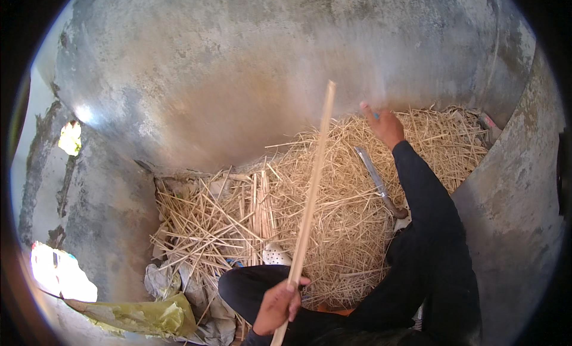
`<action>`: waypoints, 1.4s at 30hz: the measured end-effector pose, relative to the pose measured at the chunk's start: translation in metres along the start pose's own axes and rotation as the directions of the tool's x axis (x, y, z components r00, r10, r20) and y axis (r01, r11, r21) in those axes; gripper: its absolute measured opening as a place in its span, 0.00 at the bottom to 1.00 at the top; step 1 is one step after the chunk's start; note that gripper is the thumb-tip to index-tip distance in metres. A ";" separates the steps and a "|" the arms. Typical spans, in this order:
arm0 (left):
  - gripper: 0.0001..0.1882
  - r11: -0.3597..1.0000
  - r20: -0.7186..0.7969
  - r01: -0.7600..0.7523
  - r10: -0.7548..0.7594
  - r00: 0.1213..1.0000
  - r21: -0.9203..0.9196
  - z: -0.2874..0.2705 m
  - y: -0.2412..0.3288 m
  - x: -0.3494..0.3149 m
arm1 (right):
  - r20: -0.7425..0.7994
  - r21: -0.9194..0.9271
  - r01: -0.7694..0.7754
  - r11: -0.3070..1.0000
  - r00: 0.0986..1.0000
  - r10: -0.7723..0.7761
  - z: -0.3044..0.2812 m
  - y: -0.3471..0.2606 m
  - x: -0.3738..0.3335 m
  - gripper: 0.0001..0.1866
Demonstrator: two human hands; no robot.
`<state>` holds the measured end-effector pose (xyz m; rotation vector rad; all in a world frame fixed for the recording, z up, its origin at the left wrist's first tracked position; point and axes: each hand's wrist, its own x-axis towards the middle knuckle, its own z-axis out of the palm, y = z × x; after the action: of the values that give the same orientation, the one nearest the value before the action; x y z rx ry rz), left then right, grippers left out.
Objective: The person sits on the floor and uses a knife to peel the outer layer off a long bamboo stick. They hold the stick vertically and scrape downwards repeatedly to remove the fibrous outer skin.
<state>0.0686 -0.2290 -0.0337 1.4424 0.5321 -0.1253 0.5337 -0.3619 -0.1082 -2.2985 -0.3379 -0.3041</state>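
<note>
Left hand (279, 304) is gripping a long pale strip (314, 188) at the lower centre of the frame, fingers wrapping it snugly. Right hand (384, 125) is hovering well apart from it, right of the upper centre; one digit is sticking out and the others are bending inward — whether they are pinching anything, I cannot tell. The strip is slanting up from the lower edge to a free tip above the middle of the frame. That low hold is probably keeping most of its length clear of the bent left knee (247, 286).

Right of centre, a blade (370, 170) is lying on the shavings (345, 242), its brown handle (395, 209) pointing toward the lower right, near the right sleeve (426, 191) — presumably to stay within easy reach. Left of centre, several straight strips (262, 206) are lying side by side, perhaps to keep them apart from the loose sticks (196, 224) criss-crossing farther left. A yellowish sheet (143, 315) is sagging at the lower left, and a grey wall (238, 66) is filling the top.
</note>
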 end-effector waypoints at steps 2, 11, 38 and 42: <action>0.23 0.998 -0.035 -0.067 0.067 0.997 0.017 -0.001 0.015 0.013 | 0.196 0.020 0.133 0.991 0.971 -0.134 -0.028 -0.036 -0.037 0.44; 0.26 0.978 -0.042 -0.072 0.065 0.997 -0.197 0.021 0.028 0.030 | 0.142 0.196 0.777 0.599 0.582 -0.801 -0.041 -0.120 -0.169 0.38; 0.27 0.929 -0.126 -0.108 0.066 0.990 -0.355 0.029 0.041 -0.002 | -0.076 0.138 0.830 0.541 0.553 -0.830 -0.015 -0.143 -0.138 0.35; 0.27 0.941 -0.049 -0.046 0.031 0.998 -0.335 0.041 0.039 -0.006 | -0.072 0.072 0.815 0.575 0.580 -0.812 -0.011 -0.111 -0.093 0.38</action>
<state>0.0899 -0.2639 0.0053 1.1218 0.5322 0.0282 0.4084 -0.3102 -0.0568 -1.8785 -1.3870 -0.7605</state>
